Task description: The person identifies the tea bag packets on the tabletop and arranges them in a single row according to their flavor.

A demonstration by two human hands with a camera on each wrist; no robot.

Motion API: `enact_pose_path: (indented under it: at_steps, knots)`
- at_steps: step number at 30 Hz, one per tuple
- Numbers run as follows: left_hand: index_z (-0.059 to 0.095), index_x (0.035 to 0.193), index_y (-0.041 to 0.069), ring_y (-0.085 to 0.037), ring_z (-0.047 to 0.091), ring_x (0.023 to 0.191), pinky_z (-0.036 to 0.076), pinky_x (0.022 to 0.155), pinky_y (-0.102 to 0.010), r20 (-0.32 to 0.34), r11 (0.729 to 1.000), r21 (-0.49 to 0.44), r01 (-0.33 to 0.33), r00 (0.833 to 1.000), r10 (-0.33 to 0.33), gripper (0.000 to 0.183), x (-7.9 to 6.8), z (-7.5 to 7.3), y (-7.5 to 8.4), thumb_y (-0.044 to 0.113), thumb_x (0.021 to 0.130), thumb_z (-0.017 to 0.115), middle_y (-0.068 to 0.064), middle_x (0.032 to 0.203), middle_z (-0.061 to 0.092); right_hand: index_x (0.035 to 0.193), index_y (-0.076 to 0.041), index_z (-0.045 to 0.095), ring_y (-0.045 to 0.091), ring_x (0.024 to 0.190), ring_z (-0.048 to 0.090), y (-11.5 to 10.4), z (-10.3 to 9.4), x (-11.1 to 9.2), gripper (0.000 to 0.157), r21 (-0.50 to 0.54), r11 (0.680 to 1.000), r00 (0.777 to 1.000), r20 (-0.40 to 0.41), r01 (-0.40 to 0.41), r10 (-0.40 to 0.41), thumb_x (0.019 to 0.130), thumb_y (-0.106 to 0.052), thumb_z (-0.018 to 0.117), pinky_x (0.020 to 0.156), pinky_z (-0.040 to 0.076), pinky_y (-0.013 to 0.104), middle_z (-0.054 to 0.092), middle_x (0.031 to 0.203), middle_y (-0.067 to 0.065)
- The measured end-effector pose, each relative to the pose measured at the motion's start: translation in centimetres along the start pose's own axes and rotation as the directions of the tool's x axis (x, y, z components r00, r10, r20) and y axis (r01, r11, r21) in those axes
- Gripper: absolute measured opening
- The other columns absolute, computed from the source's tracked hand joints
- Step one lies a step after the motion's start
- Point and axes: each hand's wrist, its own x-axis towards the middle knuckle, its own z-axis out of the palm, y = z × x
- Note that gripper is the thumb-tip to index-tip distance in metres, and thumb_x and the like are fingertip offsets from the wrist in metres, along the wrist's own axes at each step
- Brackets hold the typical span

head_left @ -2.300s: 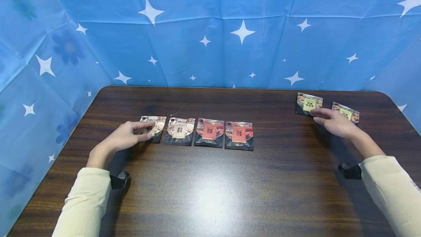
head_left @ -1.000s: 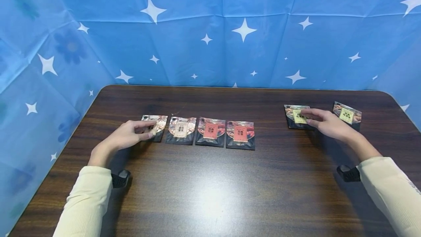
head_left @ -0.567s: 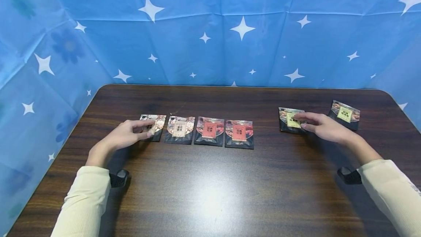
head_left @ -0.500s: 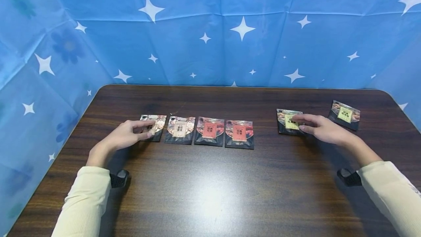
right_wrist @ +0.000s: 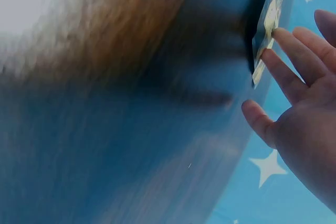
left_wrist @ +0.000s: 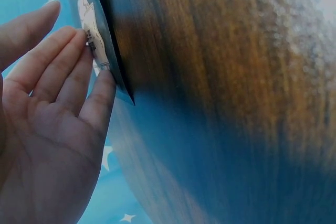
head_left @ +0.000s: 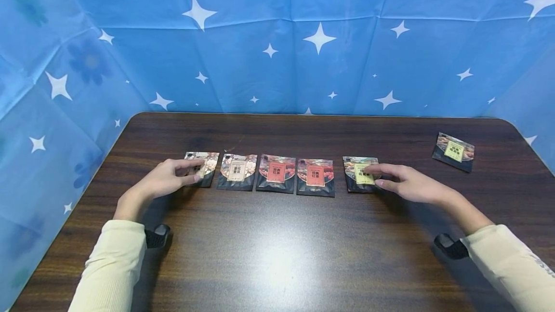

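Observation:
At the left end of a row of flat sachets, my left hand (head_left: 162, 178) rests its fingertips on a sachet with a cream label (head_left: 210, 163). The left wrist view shows the fingers nearly straight against that sachet (left_wrist: 97, 32), thumb apart from it. Beside it lie another cream-label sachet (head_left: 236, 172) and two red-label sachets (head_left: 276, 174), (head_left: 315, 177). My right hand (head_left: 412, 184) touches a yellow-label sachet (head_left: 357, 175) just right of the row, a small gap from it. In the right wrist view, extended fingertips press on this sachet (right_wrist: 270, 19); the thumb is off it.
A second yellow-label sachet (head_left: 454, 152) lies tilted near the back right of the dark wooden table (head_left: 277, 225). Blue curtain cloth (head_left: 277, 71) with white stars hangs behind the table and at its sides.
My right hand has slid the yellow-label sachet from the back right leftward and nearer, to beside the red-label sachets. My left hand stays where it was.

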Motion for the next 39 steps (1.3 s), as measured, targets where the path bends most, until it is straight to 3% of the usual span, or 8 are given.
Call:
enact_pose_path:
  at_steps: [14, 21, 26, 33, 39]
  knots:
    - [0.044, 0.137, 0.01, -0.022, 0.044, 0.083, 0.035, 0.07, -0.035, 0.001, 1.0, 0.01, 0.005, 1.0, -0.005, 0.052, 0.1, -0.1, -0.1, 0.031, 0.091, 0.056, -0.009, 0.1, 0.053, 0.135, -0.002, 0.043, 0.038, 0.125, 0.034, -1.2, 1.0, 0.0, 0.041, -0.021, 0.999, 0.999, 0.041, 0.036, -0.035, 0.098, -0.02, 0.043, 0.095, 0.029, 0.054, 0.043, 0.135, 0.018]
    - [0.044, 0.137, 0.011, -0.023, 0.044, 0.086, 0.036, 0.073, -0.036, 0.005, 1.0, 0.011, 0.008, 1.0, -0.008, 0.052, 0.1, -0.1, -0.1, 0.032, 0.091, 0.056, -0.012, 0.109, 0.054, 0.135, -0.003, 0.042, 0.037, 0.125, 0.034, -1.4, 1.0, 0.0, 0.04, -0.018, 1.0, 0.998, 0.055, 0.021, -0.02, 0.098, -0.019, 0.042, 0.095, 0.029, 0.054, 0.043, 0.135, 0.018]
    - [0.043, 0.138, 0.011, -0.026, 0.046, 0.096, 0.038, 0.079, -0.04, 0.006, 1.0, 0.004, 0.007, 1.0, -0.007, 0.052, 0.0, -0.1, -0.1, 0.032, 0.091, 0.055, -0.017, 0.125, 0.05, 0.134, -0.004, 0.045, 0.036, 0.124, 0.037, -1.6, 1.0, -0.1, 0.038, -0.025, 0.999, 0.999, 0.032, 0.027, -0.026, 0.098, -0.018, 0.043, 0.095, 0.031, 0.053, 0.045, 0.133, 0.017]
    - [0.044, 0.137, 0.01, -0.023, 0.045, 0.087, 0.037, 0.073, -0.037, 0.002, 1.0, 0.009, 0.007, 1.0, -0.007, 0.052, 0.0, 0.0, 0.0, 0.031, 0.092, 0.055, -0.014, 0.114, 0.053, 0.133, -0.003, 0.046, 0.037, 0.124, 0.036, -1.5, 0.3, -0.5, 0.039, -0.021, 1.0, 1.0, -0.019, 0.014, -0.015, 0.098, -0.02, 0.044, 0.095, 0.03, 0.054, 0.046, 0.133, 0.018]
    - [0.044, 0.137, 0.009, -0.022, 0.044, 0.081, 0.035, 0.068, -0.034, 0.004, 1.0, 0.004, 0.009, 1.0, -0.009, 0.051, 0.0, 0.0, 0.1, 0.029, 0.092, 0.056, -0.01, 0.097, 0.053, 0.132, -0.001, 0.044, 0.038, 0.122, 0.038, 0.1, -1.0, -1.4, 0.039, -0.015, 0.999, 0.996, -0.082, -0.035, 0.034, 0.098, -0.02, 0.043, 0.092, 0.033, 0.053, 0.046, 0.131, 0.02]
